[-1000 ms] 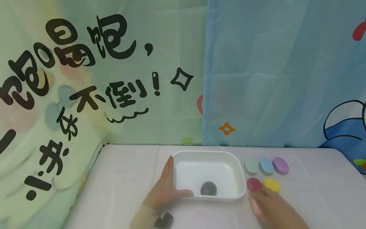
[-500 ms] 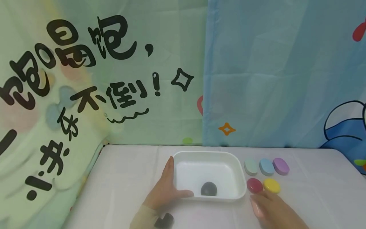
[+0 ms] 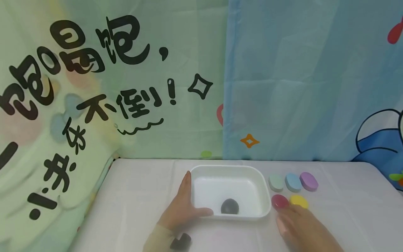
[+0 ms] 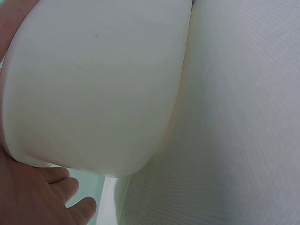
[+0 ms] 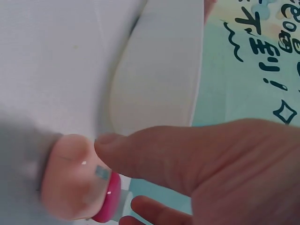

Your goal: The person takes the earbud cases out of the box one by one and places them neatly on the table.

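Note:
In the head view my left hand (image 3: 182, 204) holds the left end of a white tray (image 3: 230, 217), thumb on the front rim and fingers along the side. A dark grey round piece (image 3: 230, 205) lies in the tray, its lower edge hidden by the rim. My right hand (image 3: 302, 227) is over the table right of the tray. The right wrist view shows its straight thumb overlapping a glossy peach rounded piece (image 5: 75, 176), other fingers apart from it. Just beyond sit a red rounded piece (image 3: 279, 201) and a yellow one (image 3: 299, 201), partly covered by the fingers.
Mint (image 3: 276, 183), light blue (image 3: 293, 182) and purple (image 3: 309, 181) rounded pieces stand in a row behind the red and yellow ones. A white cloth (image 3: 138, 196) covers the table. Printed curtains (image 3: 176, 140) hang along its back and left.
My right hand has drawn back slightly from the red and yellow pieces, then come forward over them again. The left hand and the tray stay where they were.

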Demonstrator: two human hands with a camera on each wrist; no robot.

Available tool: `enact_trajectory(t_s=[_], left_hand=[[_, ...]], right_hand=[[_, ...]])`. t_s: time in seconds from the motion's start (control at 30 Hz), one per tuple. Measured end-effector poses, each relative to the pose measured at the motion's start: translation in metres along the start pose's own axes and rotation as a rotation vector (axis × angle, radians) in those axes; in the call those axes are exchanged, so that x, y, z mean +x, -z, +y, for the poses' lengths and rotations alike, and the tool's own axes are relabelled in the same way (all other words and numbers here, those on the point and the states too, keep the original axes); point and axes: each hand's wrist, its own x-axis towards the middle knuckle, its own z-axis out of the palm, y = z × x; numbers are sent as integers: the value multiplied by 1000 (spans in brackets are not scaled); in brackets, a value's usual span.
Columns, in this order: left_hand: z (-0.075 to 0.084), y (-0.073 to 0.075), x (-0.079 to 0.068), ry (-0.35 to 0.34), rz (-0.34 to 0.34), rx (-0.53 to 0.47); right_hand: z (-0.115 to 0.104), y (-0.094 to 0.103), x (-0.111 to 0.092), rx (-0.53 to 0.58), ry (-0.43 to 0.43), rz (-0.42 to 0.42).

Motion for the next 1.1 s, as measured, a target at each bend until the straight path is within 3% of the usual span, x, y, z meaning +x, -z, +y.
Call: enact_trajectory(t_s=[0.07,0.1,0.23,0.33,0.4,0.5,0.57,0.73,1.1], left_hand=[[1,0,0,6,3,-2],[1,1,0,9,3,-3],[2,1,-1,15,-1,-11],[3,2,-2,16,-6,-14],[3,2,-2,16,-7,-16],[2,1,-2,19,-8,-24],[1,1,-1,20,-9,-23],[-1,0,0,7,-6,-15],[-6,-2,3,-16,-3,-1]], right_hand=[[-2,4,-1,-113,77,67],[-2,6,-2,-235,151,126],[-5,15,-4,-480,343,199],[-10,22,-4,-585,453,271],[-18,26,-3,-452,369,284],[-32,27,-4,-121,192,313],[-40,27,-3,46,119,369],[-52,28,-3,74,230,525],[-80,32,11,101,261,505]])
